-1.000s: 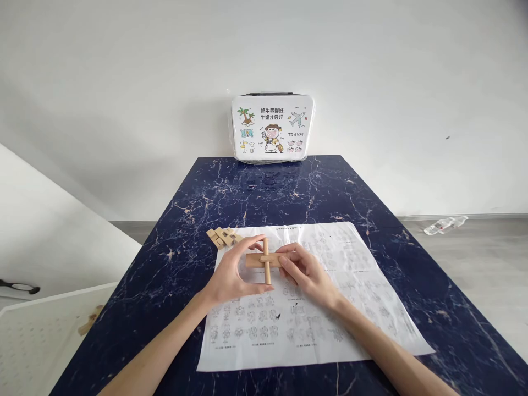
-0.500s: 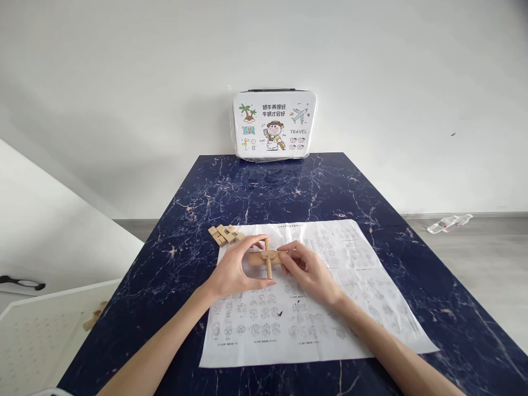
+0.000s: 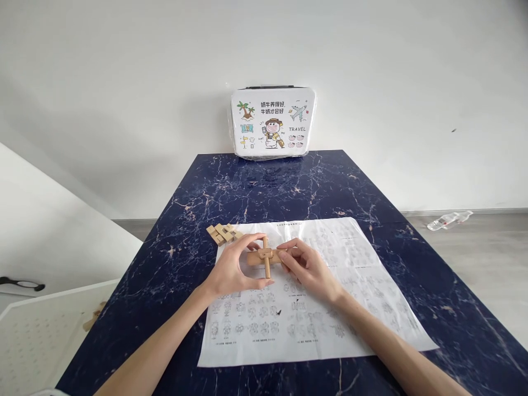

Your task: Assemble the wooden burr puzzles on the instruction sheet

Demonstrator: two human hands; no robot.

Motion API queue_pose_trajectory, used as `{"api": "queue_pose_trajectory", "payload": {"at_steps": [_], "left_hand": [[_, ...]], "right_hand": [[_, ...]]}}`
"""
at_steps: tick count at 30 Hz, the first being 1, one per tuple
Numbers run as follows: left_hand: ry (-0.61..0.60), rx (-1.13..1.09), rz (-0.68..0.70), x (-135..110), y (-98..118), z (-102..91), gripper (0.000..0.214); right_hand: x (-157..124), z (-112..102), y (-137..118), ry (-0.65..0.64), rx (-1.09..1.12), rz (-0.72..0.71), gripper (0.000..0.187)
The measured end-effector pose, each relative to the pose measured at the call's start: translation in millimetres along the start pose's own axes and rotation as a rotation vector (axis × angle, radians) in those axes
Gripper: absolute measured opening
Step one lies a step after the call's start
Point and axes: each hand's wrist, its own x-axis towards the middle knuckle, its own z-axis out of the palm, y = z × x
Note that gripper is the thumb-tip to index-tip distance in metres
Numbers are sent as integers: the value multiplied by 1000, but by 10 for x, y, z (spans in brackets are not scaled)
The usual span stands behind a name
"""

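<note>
Between my hands is a cross of interlocking wooden puzzle pieces, held above the printed sheet. My left hand [image 3: 233, 264] grips a round wooden rod [image 3: 267, 268] by its two ends, thumb at the near end and a finger at the far end. The rod crosses a flat wooden piece [image 3: 254, 258] that lies sideways. My right hand [image 3: 309, 269] pinches the right end of that flat piece between thumb and fingers. Beyond my left hand, several notched wooden pieces [image 3: 223, 234] lie together at the sheet's far left corner.
The printed sheet [image 3: 322, 341] with puzzle diagrams lies on the dark blue marbled table [image 3: 272, 192]. A white case [image 3: 247, 148] with cartoon prints stands at the far edge against the wall. Left and below is a white perforated surface [image 3: 37, 341]; a plastic bottle [image 3: 449, 220] lies on the floor at right.
The wooden piece at the crossing has tilted slightly in my fingers. Both hands keep their grips, and the whole view has shifted a little.
</note>
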Motion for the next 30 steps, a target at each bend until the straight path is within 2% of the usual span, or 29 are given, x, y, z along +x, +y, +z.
{"api": "queue_pose_trajectory", "payload": {"at_steps": [15,21,25,30], "left_hand": [[-4,-71,4,-15,-28,1,93],[4,-90,88,-30,20,30,96],[-78,-226,26,-35,25,21,112],[-129,-287,-59,-43,-28,-18,101]], "right_hand": [[-46,12,-3,3,-34,-35,26],[-95,44,35,111,-187,-220,19],[-128,49,104,117,-406,-387,17],[-119,39,156,161,-500,-550,19]]}}
